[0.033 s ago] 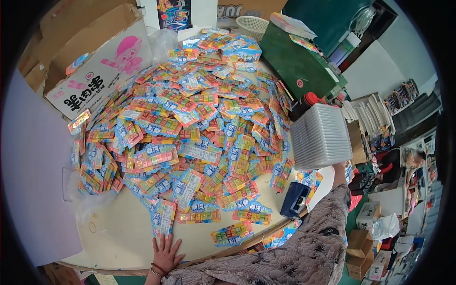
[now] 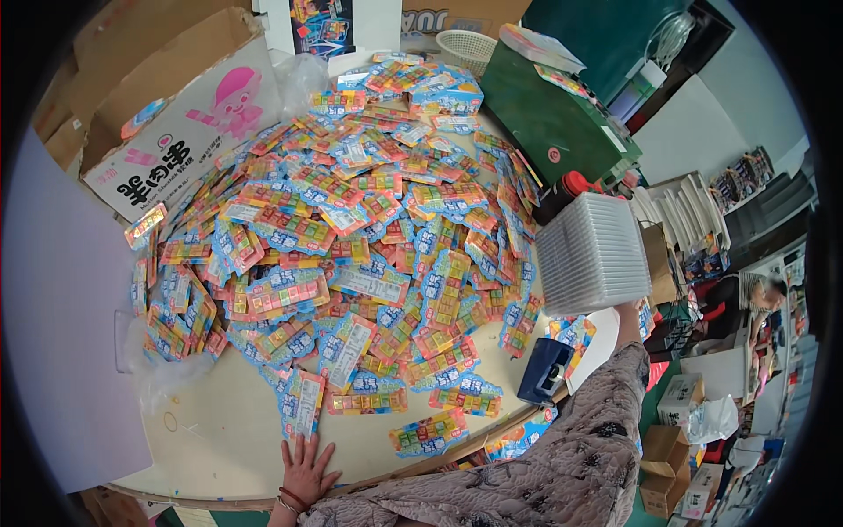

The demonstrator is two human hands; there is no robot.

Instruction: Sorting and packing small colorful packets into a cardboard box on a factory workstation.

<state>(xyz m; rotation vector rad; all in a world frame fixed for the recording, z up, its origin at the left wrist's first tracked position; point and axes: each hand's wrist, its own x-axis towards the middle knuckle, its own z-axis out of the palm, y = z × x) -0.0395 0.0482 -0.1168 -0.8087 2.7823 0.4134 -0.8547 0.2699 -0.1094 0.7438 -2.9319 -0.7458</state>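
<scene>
My left hand [image 2: 305, 472] rests flat at the table's near edge, fingers spread, a red cord round the wrist. Its fingertips touch the lower end of a colourful flat pack [image 2: 302, 401]. My right arm [image 2: 562, 422], in a patterned sleeve, stretches to the right. It ends at the lower corner of a stack of clear ribbed plastic trays [image 2: 590, 255]. That stack hides my right hand's fingers, so its grip does not show. A large heap of similar packs [image 2: 351, 237], blue-edged with rows of coloured pieces, spreads over the table [image 2: 219, 439].
A printed carton [image 2: 198, 132] stands at the back left, a white basket [image 2: 465, 50] at the back. Right of the heap are a green box [image 2: 549, 114], a dark red-lidded jar [image 2: 566, 193] and a dark blue device [image 2: 544, 371]. Another person [image 2: 746, 303] is far right.
</scene>
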